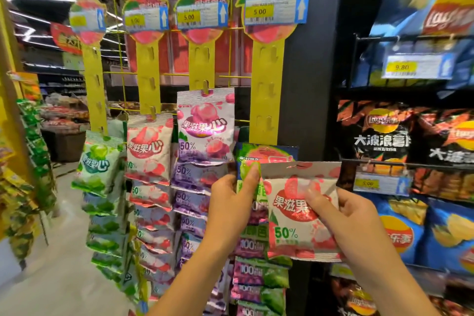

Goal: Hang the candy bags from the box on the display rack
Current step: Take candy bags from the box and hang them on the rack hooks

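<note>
Pink bag [295, 233] in right hand [341, 215], green bag [269, 155] in left hand [230, 200]; four strips [268, 84].

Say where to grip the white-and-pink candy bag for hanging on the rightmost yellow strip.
Pinch the white-and-pink candy bag on its puffed body just under the flat top header, coming from its right edge, thumb on front, as the right hand does. That should leave the header free for a hook on the yellow strip. The left hand pinches the green bag at its foot.

hooks [269, 88] on the right strip [268, 64] hang free above candy bags [261, 272].
</note>
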